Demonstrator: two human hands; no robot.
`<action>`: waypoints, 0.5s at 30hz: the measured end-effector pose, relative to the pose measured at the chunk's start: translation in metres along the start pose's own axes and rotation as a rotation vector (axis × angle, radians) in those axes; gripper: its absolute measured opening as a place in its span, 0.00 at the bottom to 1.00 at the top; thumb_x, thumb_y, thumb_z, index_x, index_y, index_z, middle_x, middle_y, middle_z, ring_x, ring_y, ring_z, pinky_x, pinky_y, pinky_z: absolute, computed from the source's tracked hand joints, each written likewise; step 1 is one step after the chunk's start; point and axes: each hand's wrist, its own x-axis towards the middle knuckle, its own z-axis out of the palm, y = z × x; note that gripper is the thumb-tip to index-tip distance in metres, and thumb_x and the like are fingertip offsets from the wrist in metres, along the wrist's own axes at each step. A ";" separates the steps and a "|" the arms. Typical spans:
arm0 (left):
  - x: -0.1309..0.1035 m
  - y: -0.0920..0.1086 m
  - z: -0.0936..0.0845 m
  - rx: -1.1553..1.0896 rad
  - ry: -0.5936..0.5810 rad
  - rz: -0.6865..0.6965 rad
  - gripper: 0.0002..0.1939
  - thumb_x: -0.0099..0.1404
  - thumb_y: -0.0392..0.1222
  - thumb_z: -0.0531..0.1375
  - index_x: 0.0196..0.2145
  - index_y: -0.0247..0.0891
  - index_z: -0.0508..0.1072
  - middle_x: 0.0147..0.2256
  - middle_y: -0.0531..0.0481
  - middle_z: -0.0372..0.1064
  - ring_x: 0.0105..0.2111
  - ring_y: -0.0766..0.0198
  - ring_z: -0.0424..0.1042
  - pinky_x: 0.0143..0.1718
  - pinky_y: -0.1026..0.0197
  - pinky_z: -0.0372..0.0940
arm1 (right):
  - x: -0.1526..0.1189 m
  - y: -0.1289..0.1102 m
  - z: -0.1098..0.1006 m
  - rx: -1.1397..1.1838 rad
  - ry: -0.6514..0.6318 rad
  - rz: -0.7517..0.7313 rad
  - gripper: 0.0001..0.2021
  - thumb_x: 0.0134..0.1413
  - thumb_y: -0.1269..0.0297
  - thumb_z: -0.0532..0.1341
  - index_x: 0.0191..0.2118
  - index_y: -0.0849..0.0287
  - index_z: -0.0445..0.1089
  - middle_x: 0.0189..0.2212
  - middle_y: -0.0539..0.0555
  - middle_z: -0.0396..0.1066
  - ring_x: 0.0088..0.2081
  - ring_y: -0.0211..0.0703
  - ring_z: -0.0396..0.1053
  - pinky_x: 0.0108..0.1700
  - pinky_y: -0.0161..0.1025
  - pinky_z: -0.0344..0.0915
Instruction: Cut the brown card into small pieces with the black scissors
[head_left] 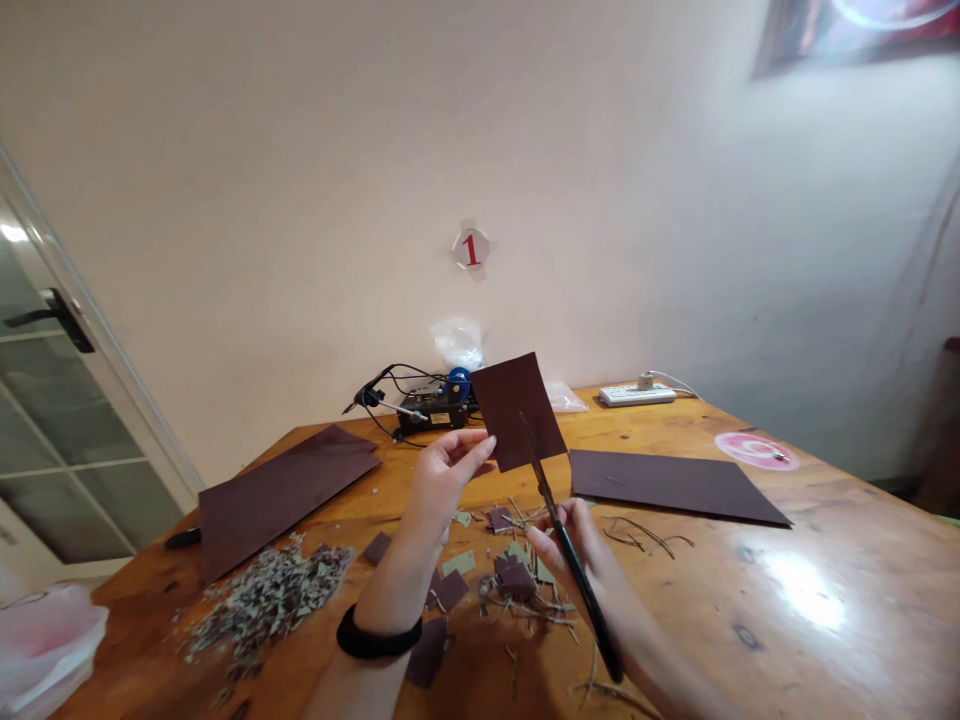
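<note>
My left hand (454,470) pinches the left lower edge of a dark brown sheet (510,400), held upright above the table. In my right hand (574,545) is a long, black-handled tool (581,585), seen edge-on. Its narrow metal end lies across the lower middle of the sheet; I cannot tell whether it is a knife or scissors. Below my hands lie several small brown and greenish cut pieces (517,575) among thin strips. A heap of small shreds (277,600) is to the left of my left forearm.
Larger brown sheets lie at left (277,500) and right (667,485) on the wooden table (750,590). At the back are a black device (431,408) with cables and a white power strip (637,394). A plastic bag (49,645) is at far left.
</note>
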 end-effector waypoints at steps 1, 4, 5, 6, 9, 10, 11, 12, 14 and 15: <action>0.000 0.000 0.000 -0.005 -0.001 0.001 0.14 0.44 0.43 0.72 0.28 0.36 0.77 0.26 0.53 0.74 0.26 0.71 0.71 0.32 0.69 0.69 | 0.000 0.001 0.000 -0.002 0.001 -0.002 0.18 0.50 0.48 0.62 0.32 0.52 0.53 0.30 0.47 0.62 0.32 0.43 0.62 0.35 0.37 0.61; -0.001 0.000 0.001 -0.020 -0.007 -0.002 0.14 0.43 0.44 0.73 0.28 0.36 0.78 0.26 0.53 0.75 0.26 0.70 0.72 0.32 0.69 0.69 | 0.001 0.003 0.000 -0.004 -0.006 -0.008 0.18 0.51 0.46 0.60 0.32 0.53 0.53 0.29 0.47 0.62 0.31 0.43 0.62 0.34 0.37 0.61; -0.001 0.000 0.001 -0.023 -0.005 -0.005 0.15 0.43 0.44 0.73 0.28 0.36 0.78 0.26 0.53 0.75 0.27 0.70 0.72 0.32 0.69 0.70 | 0.001 0.003 0.000 -0.002 -0.005 -0.009 0.18 0.51 0.46 0.60 0.32 0.53 0.53 0.29 0.47 0.62 0.31 0.42 0.62 0.34 0.38 0.61; -0.001 0.000 0.001 -0.025 0.000 -0.007 0.15 0.42 0.44 0.73 0.28 0.36 0.78 0.26 0.53 0.75 0.27 0.70 0.72 0.32 0.69 0.70 | 0.001 0.003 0.000 -0.004 -0.006 -0.008 0.18 0.51 0.46 0.60 0.32 0.53 0.53 0.29 0.47 0.62 0.31 0.42 0.61 0.34 0.37 0.61; -0.002 0.001 0.001 -0.021 0.004 -0.009 0.15 0.42 0.45 0.73 0.27 0.36 0.77 0.26 0.53 0.75 0.27 0.70 0.72 0.33 0.69 0.70 | 0.000 0.000 0.000 -0.021 -0.008 0.007 0.18 0.50 0.47 0.61 0.32 0.53 0.53 0.29 0.47 0.62 0.31 0.42 0.61 0.35 0.37 0.61; -0.002 0.001 0.002 -0.018 0.001 -0.009 0.15 0.42 0.45 0.73 0.27 0.36 0.77 0.26 0.53 0.75 0.27 0.70 0.72 0.33 0.68 0.70 | -0.001 -0.001 0.000 -0.025 -0.007 0.011 0.18 0.51 0.47 0.60 0.32 0.53 0.53 0.29 0.47 0.62 0.31 0.42 0.61 0.35 0.37 0.61; -0.002 0.001 0.002 -0.017 -0.001 -0.011 0.15 0.42 0.44 0.73 0.27 0.35 0.77 0.26 0.53 0.74 0.27 0.70 0.72 0.33 0.68 0.70 | -0.001 -0.001 0.000 -0.027 -0.004 0.014 0.18 0.51 0.47 0.60 0.32 0.53 0.53 0.29 0.47 0.61 0.31 0.42 0.61 0.36 0.37 0.61; -0.002 0.001 0.002 -0.018 -0.002 -0.013 0.16 0.41 0.44 0.73 0.27 0.35 0.77 0.26 0.53 0.74 0.27 0.70 0.72 0.32 0.68 0.70 | -0.001 -0.002 0.000 -0.029 -0.001 0.015 0.18 0.51 0.47 0.60 0.31 0.53 0.52 0.29 0.46 0.61 0.31 0.41 0.61 0.35 0.37 0.61; -0.002 0.002 0.002 -0.020 -0.002 -0.017 0.16 0.41 0.44 0.73 0.27 0.35 0.77 0.26 0.53 0.74 0.26 0.70 0.72 0.32 0.68 0.70 | 0.000 -0.002 0.000 -0.025 0.005 0.015 0.18 0.51 0.47 0.60 0.31 0.52 0.52 0.28 0.46 0.60 0.30 0.41 0.60 0.35 0.36 0.61; -0.002 0.002 0.003 -0.023 -0.002 -0.018 0.16 0.41 0.45 0.73 0.27 0.35 0.77 0.26 0.53 0.74 0.26 0.70 0.72 0.31 0.68 0.70 | 0.000 -0.002 0.000 -0.020 0.004 0.016 0.18 0.51 0.47 0.60 0.31 0.52 0.52 0.28 0.46 0.60 0.31 0.41 0.60 0.34 0.36 0.61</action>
